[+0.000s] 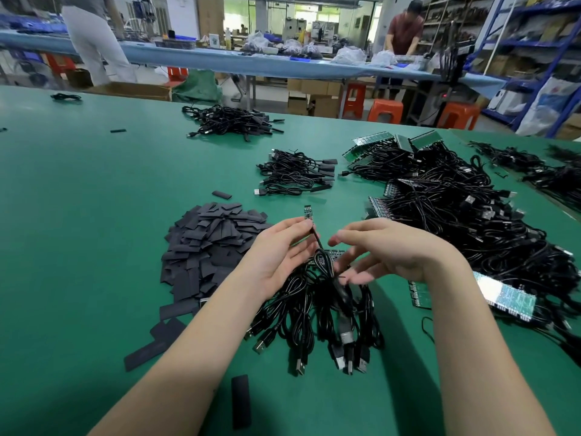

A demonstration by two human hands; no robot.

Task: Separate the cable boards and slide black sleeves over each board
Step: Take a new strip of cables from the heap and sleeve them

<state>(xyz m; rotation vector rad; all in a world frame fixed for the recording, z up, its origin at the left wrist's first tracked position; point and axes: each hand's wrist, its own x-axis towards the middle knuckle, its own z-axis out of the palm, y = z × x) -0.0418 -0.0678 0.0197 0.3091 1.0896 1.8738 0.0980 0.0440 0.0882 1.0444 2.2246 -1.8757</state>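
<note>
My left hand [276, 256] pinches a small green cable board [308, 213] upright between thumb and fingertips, its black cable [320, 247] trailing down. My right hand [386, 250] hovers just right of it with fingers loosely spread, holding nothing. Beneath both hands lies a bundle of black USB cables [317, 313] with a strip of joined boards [333, 253] partly hidden under the fingers. A heap of flat black sleeves [207, 243] sits to the left of my left hand.
A large tangle of cables with board strips [465, 215] fills the right side, one panel [506, 295] near my right forearm. Sleeved cables lie in piles farther back [295, 174] [232, 121]. Loose sleeves [240, 401] lie near the front edge. People work at a far table.
</note>
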